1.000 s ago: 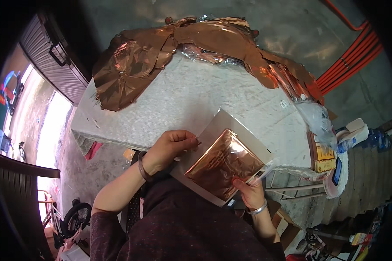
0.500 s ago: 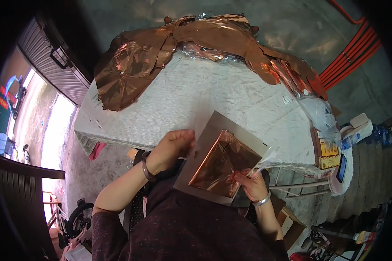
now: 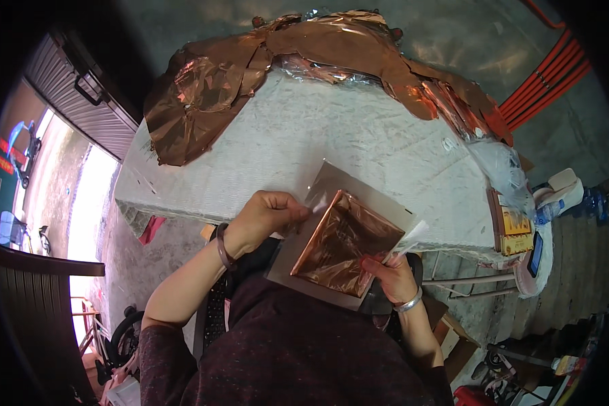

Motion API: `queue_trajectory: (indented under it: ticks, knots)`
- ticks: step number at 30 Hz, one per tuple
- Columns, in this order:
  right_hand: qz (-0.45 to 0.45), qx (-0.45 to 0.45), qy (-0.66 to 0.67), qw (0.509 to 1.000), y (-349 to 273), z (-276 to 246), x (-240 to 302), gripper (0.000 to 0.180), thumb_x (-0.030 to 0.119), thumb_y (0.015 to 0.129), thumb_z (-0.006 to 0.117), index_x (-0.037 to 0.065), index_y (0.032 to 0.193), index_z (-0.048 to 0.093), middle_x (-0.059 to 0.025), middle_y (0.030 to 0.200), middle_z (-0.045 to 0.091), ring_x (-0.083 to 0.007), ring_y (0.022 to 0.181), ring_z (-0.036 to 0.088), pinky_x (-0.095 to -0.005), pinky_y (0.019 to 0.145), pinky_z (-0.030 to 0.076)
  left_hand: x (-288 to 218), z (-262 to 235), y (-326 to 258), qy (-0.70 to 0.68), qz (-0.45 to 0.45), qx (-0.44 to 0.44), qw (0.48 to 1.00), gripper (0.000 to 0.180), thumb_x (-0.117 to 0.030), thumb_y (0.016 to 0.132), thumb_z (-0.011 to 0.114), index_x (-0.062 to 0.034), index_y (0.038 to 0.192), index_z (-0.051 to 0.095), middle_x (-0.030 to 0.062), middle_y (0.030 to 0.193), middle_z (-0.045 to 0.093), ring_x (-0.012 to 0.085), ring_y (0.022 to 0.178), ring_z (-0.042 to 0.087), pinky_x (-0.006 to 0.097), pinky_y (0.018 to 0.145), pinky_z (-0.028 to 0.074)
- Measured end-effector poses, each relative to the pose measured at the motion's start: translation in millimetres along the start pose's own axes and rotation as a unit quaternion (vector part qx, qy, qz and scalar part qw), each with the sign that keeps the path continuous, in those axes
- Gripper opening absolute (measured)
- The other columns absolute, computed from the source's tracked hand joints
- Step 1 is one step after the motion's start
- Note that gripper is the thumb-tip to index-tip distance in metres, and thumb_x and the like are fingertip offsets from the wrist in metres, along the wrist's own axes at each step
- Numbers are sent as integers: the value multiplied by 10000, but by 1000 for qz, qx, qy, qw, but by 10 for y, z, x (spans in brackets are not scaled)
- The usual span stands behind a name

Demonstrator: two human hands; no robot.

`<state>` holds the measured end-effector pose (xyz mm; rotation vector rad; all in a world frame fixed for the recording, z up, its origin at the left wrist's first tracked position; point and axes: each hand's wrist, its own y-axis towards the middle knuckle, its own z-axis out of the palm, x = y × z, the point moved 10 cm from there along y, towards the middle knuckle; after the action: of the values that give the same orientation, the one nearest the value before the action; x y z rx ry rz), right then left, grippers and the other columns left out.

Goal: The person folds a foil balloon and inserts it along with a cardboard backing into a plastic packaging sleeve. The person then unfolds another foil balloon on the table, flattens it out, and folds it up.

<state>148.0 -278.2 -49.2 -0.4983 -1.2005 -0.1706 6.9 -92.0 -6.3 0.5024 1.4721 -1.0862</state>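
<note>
A folded copper-coloured foil packet (image 3: 345,243) lies on a flat grey sheet (image 3: 303,245), tilted above my lap at the table's near edge. My right hand (image 3: 394,276) grips both at their lower right, thumb on top of the foil and the other fingers underneath. Clear plastic film (image 3: 413,238) sticks out beside that thumb. At the sheet's upper left edge, my left hand (image 3: 271,218) has its thumb and fingertips pinched together. A faint whitish glint shows at those fingertips, but what they hold is too small to make out.
A white-covered table (image 3: 304,128) stretches ahead. Crumpled copper foil (image 3: 213,98) lines its far rim. Clear plastic bags (image 3: 497,166) and a yellow box (image 3: 515,233) sit at the right, near a phone (image 3: 536,254). Orange bars (image 3: 548,81) stand beyond, a cardboard box (image 3: 457,342) below.
My left hand has moved slightly right and up, closer to the sheet's edge. The grey sheet and foil packet have shifted a little upward and left in my right hand's grip.
</note>
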Motion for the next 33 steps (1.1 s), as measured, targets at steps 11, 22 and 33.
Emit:
queue_trajectory:
  ticks: [11,22,33]
  knots:
    - [46,-7,109,993,284,172,-237,144,38,914,595,9,1053,617,-46,958,633,-134,849,607,-286,756,486,865,348,-372,-322,-79,79,940,308,-167,993,488,24,1235,497,139,1132,626,236,983,657,379,841,561]
    - [25,-166,-68,984,-74,-249,172,182,157,946,592,-20,914,622,-100,714,651,-157,566,650,-248,453,506,881,517,-153,-319,-65,-26,945,283,-270,969,560,-20,1096,602,48,970,656,150,773,649,273,602,549]
    - [33,-140,28,989,0,-157,-93,194,169,945,597,15,836,642,-52,674,626,-81,420,483,-227,397,425,993,597,-213,-312,-14,37,949,316,-238,980,538,-11,1198,559,84,1131,627,182,998,618,334,811,537]
